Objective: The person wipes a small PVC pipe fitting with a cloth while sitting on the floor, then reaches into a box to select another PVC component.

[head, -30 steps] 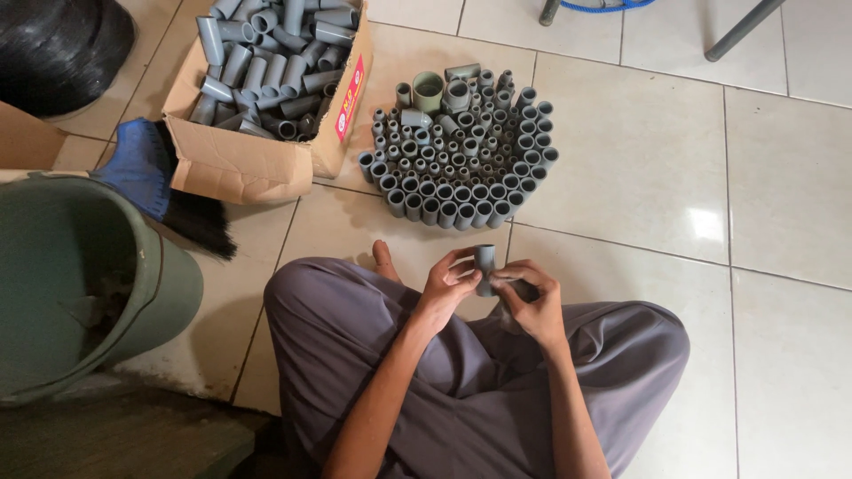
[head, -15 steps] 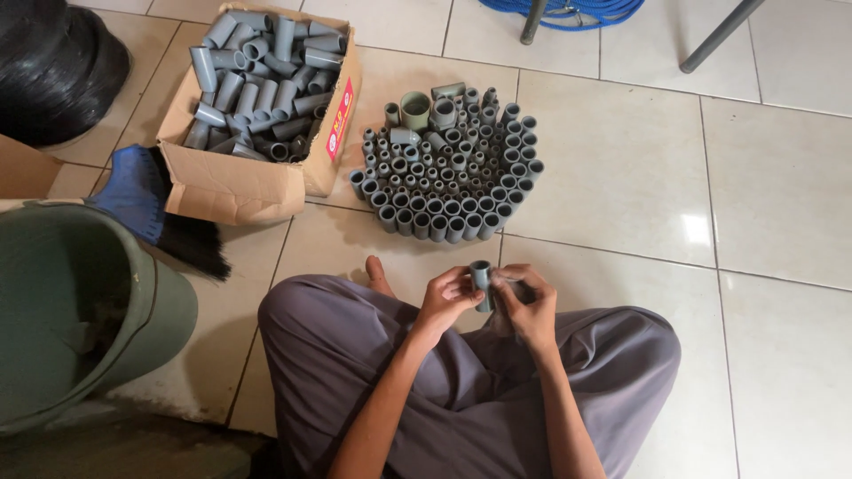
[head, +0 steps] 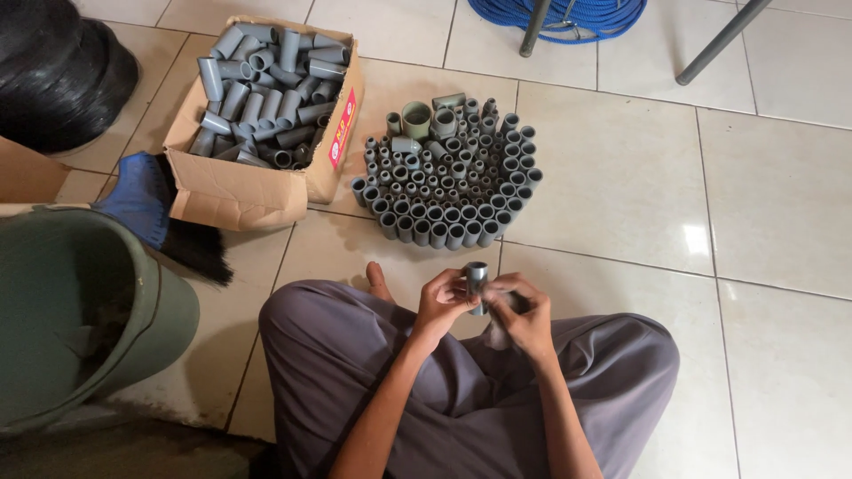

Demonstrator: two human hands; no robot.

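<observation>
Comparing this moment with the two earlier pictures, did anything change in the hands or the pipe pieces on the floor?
Hardly anything. Both hands stayed together over the lap: the left hand and right hand still hold the same short grey pipe piece upright between them; nothing was let go or picked up. The standing cluster of grey fittings, the cardboard box of pipe pieces and the green bucket stayed put; only the camera view shifted.
</observation>
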